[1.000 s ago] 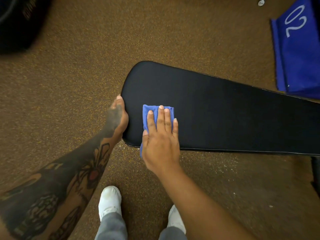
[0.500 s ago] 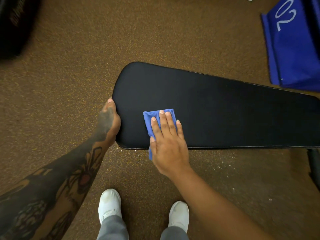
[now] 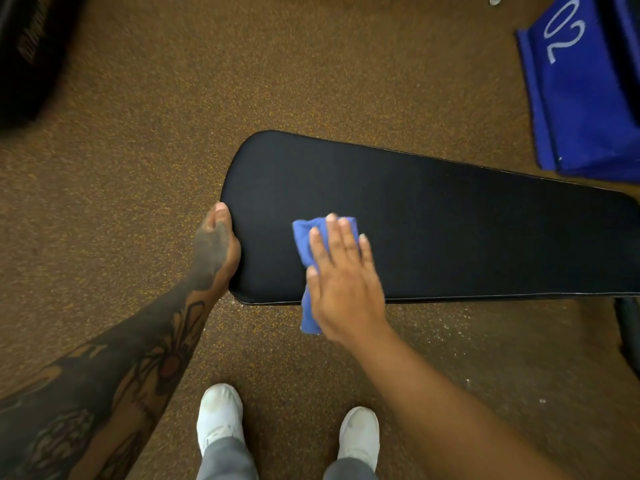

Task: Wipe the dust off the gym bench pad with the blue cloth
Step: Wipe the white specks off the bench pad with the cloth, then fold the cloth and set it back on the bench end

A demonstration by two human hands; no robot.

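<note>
Brown speckled floor [image 3: 311, 81] fills the view, and a long black bench pad [image 3: 450, 230] lies across it, with its rounded end nearest the left hand and its length running off past the right edge of the picture. Beyond the pad's far edge sits a blue cover [image 3: 581, 98] marked "02" in white. Off the rounded end and farther back, a dark object [image 3: 27, 53] is too blurred to identify. Below the pad's near edge stand two white shoes [image 3: 220, 414] with grey trouser legs.

A tattooed left hand [image 3: 216, 247] curls around the rounded end of the pad, thumb up along the rim; the fingers wrap out of sight, so how tightly it grips cannot be told. On the pad's top near that end, the right hand [image 3: 343, 278] lies flat, fingers spread slightly and stretched out, pressing the blue cloth [image 3: 304, 237] down. This folded cloth shows beyond the fingertips and beside the thumb, and one end hangs over the pad's near edge.
</note>
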